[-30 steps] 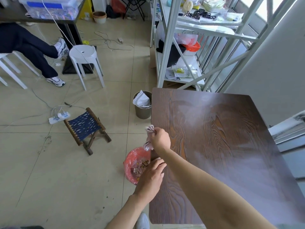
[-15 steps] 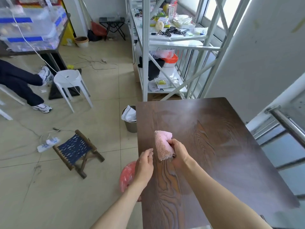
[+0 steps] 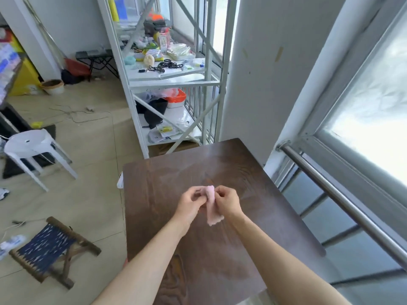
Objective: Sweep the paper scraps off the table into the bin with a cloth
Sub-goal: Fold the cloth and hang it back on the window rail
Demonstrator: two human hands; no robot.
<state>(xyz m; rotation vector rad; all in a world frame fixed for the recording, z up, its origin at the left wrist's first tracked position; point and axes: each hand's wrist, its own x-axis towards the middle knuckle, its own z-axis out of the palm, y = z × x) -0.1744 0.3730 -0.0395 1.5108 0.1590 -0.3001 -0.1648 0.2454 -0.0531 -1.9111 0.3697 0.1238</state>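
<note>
A small pink cloth (image 3: 211,205) hangs between both hands above the middle of the dark wooden table (image 3: 220,256). My left hand (image 3: 191,202) pinches its upper left edge and my right hand (image 3: 226,201) grips its upper right edge. The cloth's lower end dangles just over the tabletop. No paper scraps show on the table. The red bin is hidden below the table's left edge; only a sliver of a white-lined bin (image 3: 119,182) peeks out at the far left corner.
A white metal shelf rack (image 3: 171,84) full of clutter stands beyond the table. A white plastic stool (image 3: 33,146) and a blue folding stool (image 3: 50,247) stand on the tiled floor to the left. A steel rail (image 3: 343,205) and window run along the right.
My hands have moved from the table's left edge to its middle. My left hand has taken hold of the cloth alongside the right. The view has tilted up, and the red bin has dropped out of sight.
</note>
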